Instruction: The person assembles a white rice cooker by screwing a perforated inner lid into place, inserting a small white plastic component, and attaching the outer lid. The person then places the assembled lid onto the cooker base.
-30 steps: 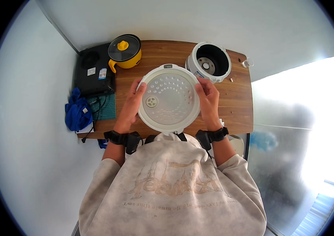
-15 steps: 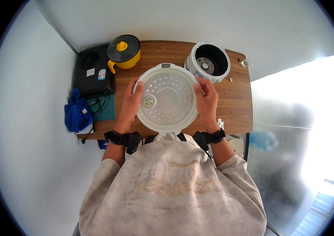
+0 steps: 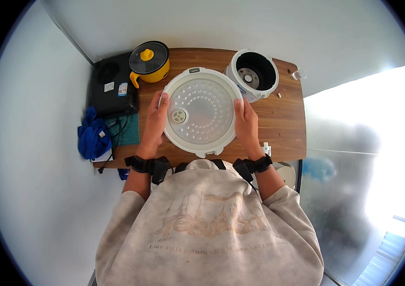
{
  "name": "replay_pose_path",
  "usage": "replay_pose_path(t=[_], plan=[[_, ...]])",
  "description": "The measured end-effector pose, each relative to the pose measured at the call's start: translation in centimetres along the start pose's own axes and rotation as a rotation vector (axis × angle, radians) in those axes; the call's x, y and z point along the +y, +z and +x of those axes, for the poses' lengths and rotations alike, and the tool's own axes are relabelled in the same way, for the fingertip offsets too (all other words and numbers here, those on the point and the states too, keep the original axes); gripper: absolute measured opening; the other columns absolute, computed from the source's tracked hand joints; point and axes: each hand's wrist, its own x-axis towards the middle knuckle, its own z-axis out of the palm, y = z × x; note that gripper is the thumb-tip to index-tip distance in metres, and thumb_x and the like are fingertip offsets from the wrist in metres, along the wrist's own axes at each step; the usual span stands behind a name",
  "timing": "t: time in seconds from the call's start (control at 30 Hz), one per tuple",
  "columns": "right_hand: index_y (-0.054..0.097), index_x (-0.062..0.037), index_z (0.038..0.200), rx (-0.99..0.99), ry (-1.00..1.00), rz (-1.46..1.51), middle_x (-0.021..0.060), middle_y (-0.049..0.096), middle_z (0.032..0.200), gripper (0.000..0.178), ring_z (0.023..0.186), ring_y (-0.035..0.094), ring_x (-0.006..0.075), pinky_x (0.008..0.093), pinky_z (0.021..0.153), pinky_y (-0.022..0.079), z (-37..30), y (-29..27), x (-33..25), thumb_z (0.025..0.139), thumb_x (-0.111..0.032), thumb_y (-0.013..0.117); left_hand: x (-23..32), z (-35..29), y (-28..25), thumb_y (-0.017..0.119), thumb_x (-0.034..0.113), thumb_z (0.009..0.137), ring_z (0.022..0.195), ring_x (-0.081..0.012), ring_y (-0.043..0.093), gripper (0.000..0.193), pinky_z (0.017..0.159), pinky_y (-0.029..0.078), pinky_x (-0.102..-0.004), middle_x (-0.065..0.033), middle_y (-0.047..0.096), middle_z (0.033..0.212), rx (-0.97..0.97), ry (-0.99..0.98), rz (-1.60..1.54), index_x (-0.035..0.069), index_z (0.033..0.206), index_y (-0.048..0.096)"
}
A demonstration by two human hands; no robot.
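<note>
Between my two hands I hold a round white rice cooker lid point(image 3: 205, 107), its dimpled metal inner face turned up toward me. A small round vent sits at the left of that face, and a latch shows on the rim at each end. My left hand point(image 3: 156, 117) grips the left rim, thumb on top. On the opposite rim my right hand point(image 3: 245, 119) is closed the same way; the fingers beneath the lid are hidden. Beyond my right hand stands the white rice cooker body point(image 3: 252, 76), lidless, with its dark inside and round heating plate showing.
At the back left, a yellow pot point(image 3: 150, 64) with a glass lid stands by a black appliance point(image 3: 114, 88). Blue cloth point(image 3: 94, 136) and a black cable lie near a green cutting mat point(image 3: 128, 131). A small clear glass point(image 3: 299, 74) is at the table's point(image 3: 283, 128) far right corner.
The lid has moved slightly away from me and turned a little counterclockwise. Both hands have kept hold of its rim; my right hand has shifted slightly nearer and leftward.
</note>
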Motion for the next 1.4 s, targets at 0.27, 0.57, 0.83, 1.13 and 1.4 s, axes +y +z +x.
replay_pose_path(t=[0.27, 0.57, 0.83, 1.13, 1.4], plan=[[0.062, -0.0013, 0.104, 0.065, 0.053, -0.034, 0.0226, 0.063, 0.08, 0.042, 0.076, 0.059, 0.0428, 0.0455, 0.071, 0.047, 0.9, 0.4, 1.0, 0.104, -0.04, 0.046, 0.9, -0.7, 0.0, 0.06, 0.038, 0.099, 0.099, -0.0108, 0.061, 0.051, 0.074, 0.055, -0.0259, -0.0076, 0.061, 0.114, -0.114, -0.172, -0.104, 0.005, 0.136, 0.046], [0.055, -0.0036, 0.125, -0.223, 0.357, 0.796, 0.0075, 0.065, 0.115, 0.042, 0.102, 0.065, 0.017, 0.0349, 0.088, 0.052, 1.2, -0.2, 1.9, 0.102, -0.039, 0.053, 0.0, -0.5, -0.4, 0.074, 0.019, 0.088, 0.101, -0.0155, 0.067, 0.066, 0.077, 0.062, -0.0284, -0.0116, 0.059, 0.124, -0.241, -0.205, -0.096, 0.002, 0.141, 0.038], [0.03, -0.0045, 0.146, -0.504, 0.29, 0.742, 0.0132, 0.052, 0.135, 0.065, 0.117, 0.06, 0.0226, 0.0396, 0.095, 0.055, 0.2, -0.7, -0.5, 0.096, -0.023, 0.067, -0.4, 0.2, -1.3, 0.066, 0.019, 0.095, 0.108, -0.022, 0.067, 0.051, 0.086, 0.062, -0.0372, -0.0133, 0.061, 0.123, -0.181, -0.19, -0.151, -0.002, 0.136, 0.044], [0.033, -0.0013, 0.143, -0.429, 0.269, 0.801, 0.0153, 0.054, 0.132, 0.061, 0.119, 0.06, 0.0229, 0.0405, 0.095, 0.056, 0.3, 0.4, -0.2, 0.096, -0.021, 0.066, -0.2, -1.4, 0.1, 0.075, 0.01, 0.086, 0.122, -0.0243, 0.058, 0.073, 0.094, 0.058, -0.0381, -0.0131, 0.051, 0.137, -0.271, -0.25, -0.193, 0.003, 0.145, 0.032], [0.037, -0.001, 0.143, -0.576, 0.354, 0.9, 0.0118, 0.055, 0.134, 0.059, 0.119, 0.06, 0.0213, 0.0388, 0.101, 0.051, 0.3, 0.6, -1.3, 0.098, -0.026, 0.065, 0.0, -0.4, 0.0, 0.071, 0.01, 0.088, 0.116, -0.0242, 0.062, 0.071, 0.087, 0.062, -0.0342, -0.015, 0.052, 0.135, -0.236, -0.212, -0.169, 0.004, 0.146, 0.03]])
